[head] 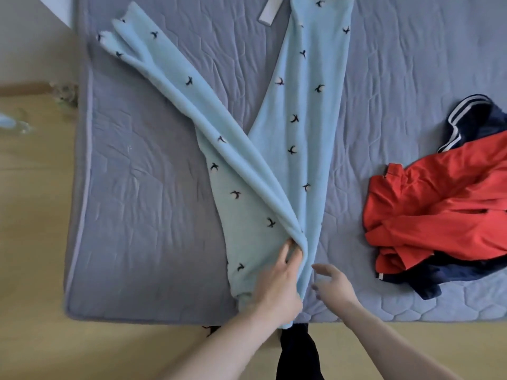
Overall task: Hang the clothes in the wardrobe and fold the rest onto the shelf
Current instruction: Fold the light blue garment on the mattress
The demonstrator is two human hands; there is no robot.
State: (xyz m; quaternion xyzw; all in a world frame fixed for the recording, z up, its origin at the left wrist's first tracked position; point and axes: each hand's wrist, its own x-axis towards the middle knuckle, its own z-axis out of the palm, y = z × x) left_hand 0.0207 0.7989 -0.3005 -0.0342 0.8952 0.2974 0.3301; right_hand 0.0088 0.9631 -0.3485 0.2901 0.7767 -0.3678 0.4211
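Left hand (pixel 277 281) on pale blue fleece garment (pixel 274 165), fingers curled into a fold at its near end; right hand (pixel 333 283) just beside, relaxed, holding nothing.

Garment: bird-print, spread across grey quilted mattress (pixel 142 215), one long part laid diagonally over the other, near end at the mattress edge. Red garment (pixel 439 204) heaped on navy striped garment (pixel 466 116), well apart at the right. White strip (pixel 270 12) at the far edge.

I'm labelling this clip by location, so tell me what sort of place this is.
Most likely a bedroom in a home. A quilted grey-blue mattress sits over a wooden floor, with light blue fleece trousers spread out on it and a heap of red and navy clothes beside them.
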